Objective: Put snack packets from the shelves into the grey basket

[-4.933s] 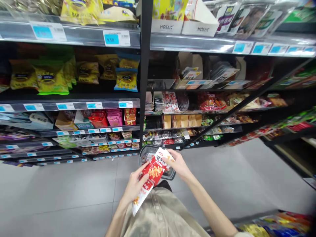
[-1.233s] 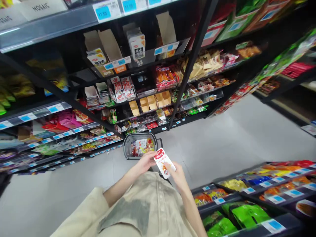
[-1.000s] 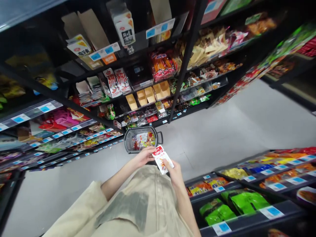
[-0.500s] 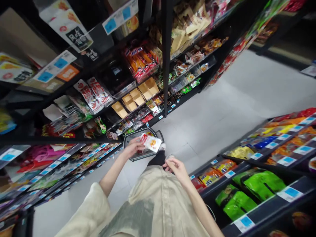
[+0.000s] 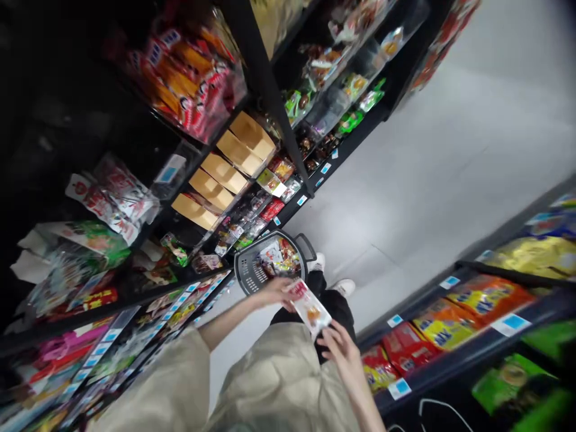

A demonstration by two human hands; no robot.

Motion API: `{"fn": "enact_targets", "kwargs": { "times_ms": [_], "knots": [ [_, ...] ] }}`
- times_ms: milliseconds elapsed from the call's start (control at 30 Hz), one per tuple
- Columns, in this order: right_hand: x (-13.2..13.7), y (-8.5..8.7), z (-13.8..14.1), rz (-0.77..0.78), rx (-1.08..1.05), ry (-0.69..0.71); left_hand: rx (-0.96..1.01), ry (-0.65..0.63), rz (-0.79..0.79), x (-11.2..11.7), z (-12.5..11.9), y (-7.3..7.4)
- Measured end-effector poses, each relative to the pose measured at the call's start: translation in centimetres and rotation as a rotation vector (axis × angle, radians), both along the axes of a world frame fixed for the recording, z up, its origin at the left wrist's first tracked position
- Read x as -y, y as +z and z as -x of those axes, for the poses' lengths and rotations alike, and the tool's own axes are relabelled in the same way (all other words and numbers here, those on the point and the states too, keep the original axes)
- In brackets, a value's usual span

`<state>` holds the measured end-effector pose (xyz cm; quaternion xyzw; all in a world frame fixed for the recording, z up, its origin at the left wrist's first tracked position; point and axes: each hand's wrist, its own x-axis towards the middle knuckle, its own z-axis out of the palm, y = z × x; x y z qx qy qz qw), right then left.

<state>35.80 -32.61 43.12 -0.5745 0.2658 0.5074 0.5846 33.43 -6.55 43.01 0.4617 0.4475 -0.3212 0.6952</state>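
Note:
My left hand (image 5: 275, 291) grips the top end of a red and white snack packet (image 5: 308, 307), fingers closed on it. My right hand (image 5: 339, 346) sits just below the packet's lower end, fingers partly spread and touching or nearly touching its edge. The packet hangs in front of my beige shirt, above my dark trousers and white shoes. A grey shopping basket (image 5: 252, 276) with several snack packets stands on the floor just beyond the hands.
Black shelving full of snack bags and boxes (image 5: 225, 174) runs along the left, with blue price tags on the shelf edges. A lower rack with orange, red and green bags (image 5: 472, 312) lies to the right. Grey floor (image 5: 427, 162) stretches between them.
The camera has tilted down and rolled. The left hand has brought the packet back from over the basket toward my body, and the right hand has come up under its lower end.

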Motion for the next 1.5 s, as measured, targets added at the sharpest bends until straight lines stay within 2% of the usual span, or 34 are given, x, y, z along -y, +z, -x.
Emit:
{"fn": "enact_targets", "kwargs": {
  "times_ms": [100,200,267,333,467,600,700,867,1000,1100,1167,1233,1300,1400,1500],
  "knots": [
    [1.0,-5.7,2.7,0.051,-0.102,0.03,-0.069,-0.024,0.156,5.2,3.0,-6.3],
    [2.2,-10.7,4.7,0.106,-0.167,-0.003,-0.123,-0.064,0.148,7.0,5.9,-10.8],
    [2.5,-13.2,5.3,0.129,-0.203,-0.019,-0.147,-0.116,0.106,6.5,7.3,-12.7],
    [2.2,-14.9,5.5,0.117,-0.229,-0.009,-0.176,-0.152,0.067,5.4,8.2,-13.9],
    [0.1,-15.7,5.1,0.089,-0.247,-0.003,-0.215,-0.14,0.013,3.5,9.4,-15.0],
    [-1.6,-15.0,4.2,0.048,-0.244,0.001,-0.179,-0.053,-0.029,2.7,9.2,-15.0],
    [-2.0,-14.4,3.3,0.047,-0.213,0.004,-0.148,0.034,-0.051,2.6,8.1,-14.1],
    [-2.0,-14.5,2.0,0.06,-0.18,-0.006,-0.15,0.145,0.037,2.4,6.1,-12.6],
    [-2.1,-15.5,1.8,0.069,-0.212,-0.017,-0.157,0.165,0.079,2.4,6.1,-13.2],
    [-2.4,-15.8,1.6,0.079,-0.213,-0.019,-0.171,0.162,0.058,2.5,6.1,-14.2],
    [-2.6,-15.8,1.3,0.078,-0.197,-0.025,-0.154,0.14,0.02,1.9,5.3,-14.5],
    [-2.4,-15.9,1.1,0.067,-0.169,-0.038,-0.085,0.113,-0.065,0.3,3.3,-14.1],
    [-1.9,-16.5,1.1,0.061,-0.121,-0.035,0.036,0.071,-0.202,-2.3,0.3,-12.9],
    [-0.1,-18.5,2.3,0.094,-0.024,0.045,0.236,-0.027,-0.445,-7.8,-5.5,-9.8],
    [2.4,-21.6,4.5,0.195,0.052,0.198,0.406,-0.063,-0.745,-13.8,-11.0,-6.0]
  ]
}}
